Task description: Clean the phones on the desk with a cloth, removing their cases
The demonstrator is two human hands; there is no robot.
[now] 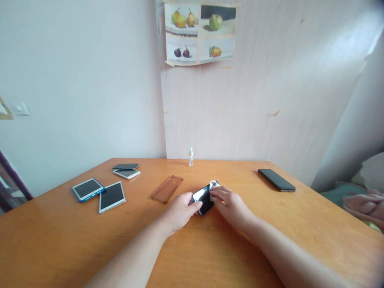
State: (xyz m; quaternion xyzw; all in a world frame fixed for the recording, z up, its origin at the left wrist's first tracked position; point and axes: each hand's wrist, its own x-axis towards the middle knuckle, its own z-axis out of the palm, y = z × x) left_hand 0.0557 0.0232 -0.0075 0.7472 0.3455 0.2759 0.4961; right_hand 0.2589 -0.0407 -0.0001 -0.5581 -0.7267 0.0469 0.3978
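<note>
Pinching a dark phone (205, 205) by its left end over the table (195, 256), the left hand (181, 209) in the head view has most fingers hidden beneath. The right hand (231, 203), fingers bunched together, presses a white cloth (213, 185) to the screen. Marking on the small bottle (191, 158) is too tiny to read.

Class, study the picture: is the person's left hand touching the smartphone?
Touching. The head view shows it: the left hand grips the smartphone at its left end, with the thumb lying across the screen.
</note>
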